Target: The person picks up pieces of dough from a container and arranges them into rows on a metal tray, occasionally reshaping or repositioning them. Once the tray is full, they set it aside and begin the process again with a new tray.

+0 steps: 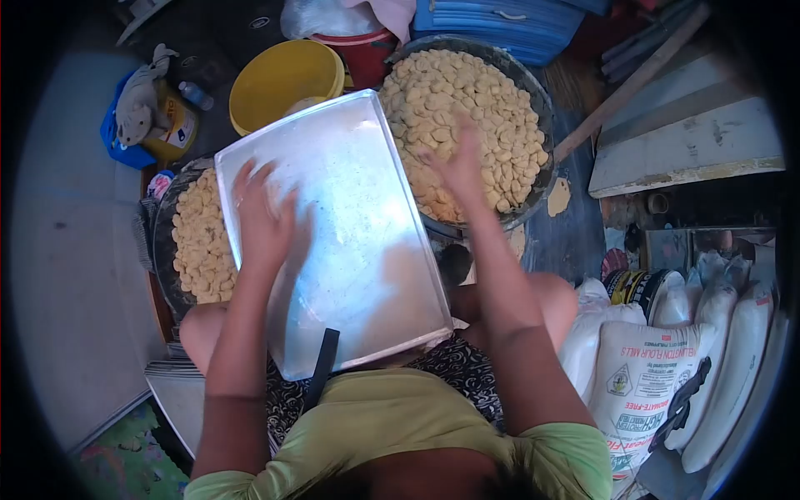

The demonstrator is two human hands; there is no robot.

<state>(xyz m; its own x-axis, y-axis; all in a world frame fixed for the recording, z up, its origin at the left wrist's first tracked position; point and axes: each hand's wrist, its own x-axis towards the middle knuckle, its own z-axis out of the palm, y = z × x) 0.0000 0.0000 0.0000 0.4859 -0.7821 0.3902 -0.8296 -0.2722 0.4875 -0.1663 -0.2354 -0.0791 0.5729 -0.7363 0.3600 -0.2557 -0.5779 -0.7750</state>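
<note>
A shiny metal baking tray [358,233] lies tilted across my lap, its surface bare apart from smears and reflections. Above its left side is my left hand [265,217], fingers spread and nothing in them. My right hand [461,167] is over a big dark basin [546,104] heaped with pale dough pieces [467,83]; its thumb stands apart from the slightly blurred fingers, and no dough piece shows in it. Left of the tray, partly hidden by it, a second dark basin [162,242] holds more dough pieces [200,242].
Behind the tray stands a yellow tub [283,79], with a red bucket [367,58] beside it. Flour sacks [650,375] crowd the right side. A wooden pole [633,83] slants down toward the large basin. A dark strip [323,367] overlaps the tray's near edge.
</note>
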